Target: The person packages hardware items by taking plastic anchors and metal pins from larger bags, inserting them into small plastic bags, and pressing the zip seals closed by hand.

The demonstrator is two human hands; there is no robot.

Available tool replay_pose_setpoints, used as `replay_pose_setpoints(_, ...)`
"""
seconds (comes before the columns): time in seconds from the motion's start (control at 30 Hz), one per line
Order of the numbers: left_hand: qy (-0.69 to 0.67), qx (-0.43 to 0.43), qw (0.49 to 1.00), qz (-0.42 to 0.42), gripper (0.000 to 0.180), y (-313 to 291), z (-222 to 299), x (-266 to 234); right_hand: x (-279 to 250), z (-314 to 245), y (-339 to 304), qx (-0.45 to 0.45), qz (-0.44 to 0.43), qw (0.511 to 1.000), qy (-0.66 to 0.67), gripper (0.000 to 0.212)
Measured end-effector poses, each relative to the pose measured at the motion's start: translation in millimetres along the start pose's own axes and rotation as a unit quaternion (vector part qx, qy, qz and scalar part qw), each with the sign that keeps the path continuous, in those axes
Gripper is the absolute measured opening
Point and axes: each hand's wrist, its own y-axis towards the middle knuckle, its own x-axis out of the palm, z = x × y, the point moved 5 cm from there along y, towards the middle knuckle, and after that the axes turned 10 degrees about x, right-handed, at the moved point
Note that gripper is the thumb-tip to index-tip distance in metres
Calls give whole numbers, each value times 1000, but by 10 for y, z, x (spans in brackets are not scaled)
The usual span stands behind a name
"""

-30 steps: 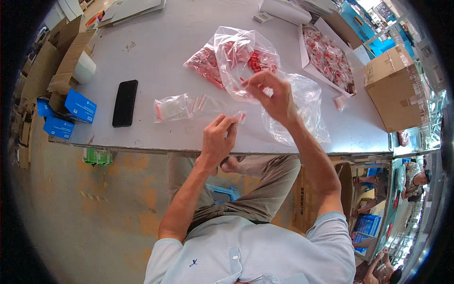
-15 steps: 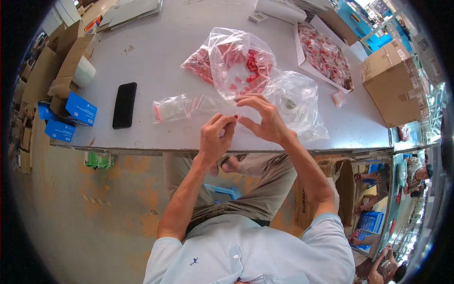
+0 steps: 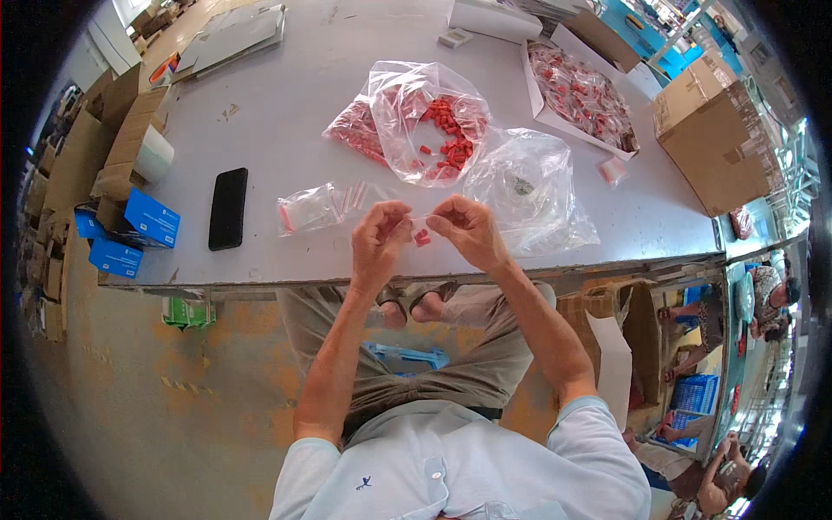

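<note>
Near the table's front edge, my left hand and my right hand face each other, fingertips pinched. Between them hangs a small clear plastic bag, its film hard to make out, with a few red pieces low in it. Just beyond my hands lies a large open clear bag with many small red pieces inside. To its right a crumpled clear bag holds small dark items. Left of my left hand rests a pack of small flat clear bags with red strips.
A black phone lies at left, beside blue boxes and an open carton. At the far right stand a white tray of filled red bags and a brown carton. Other people sit beyond the table's right end.
My right hand has come down from its raised, spread pose and now pinches opposite my left. Red pieces now show below the fingertips. The whole view has shifted slightly.
</note>
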Motion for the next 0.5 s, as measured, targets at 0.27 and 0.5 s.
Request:
replay_pose_setpoints(0.27,-31,-110,993,-10,9,49,135,117,99,153,-38,-8,8,998,55,13)
replay_pose_setpoints(0.5,-23,-63,998,0,11,-58,95,154,166,361,-160,17,-57,985,163,18)
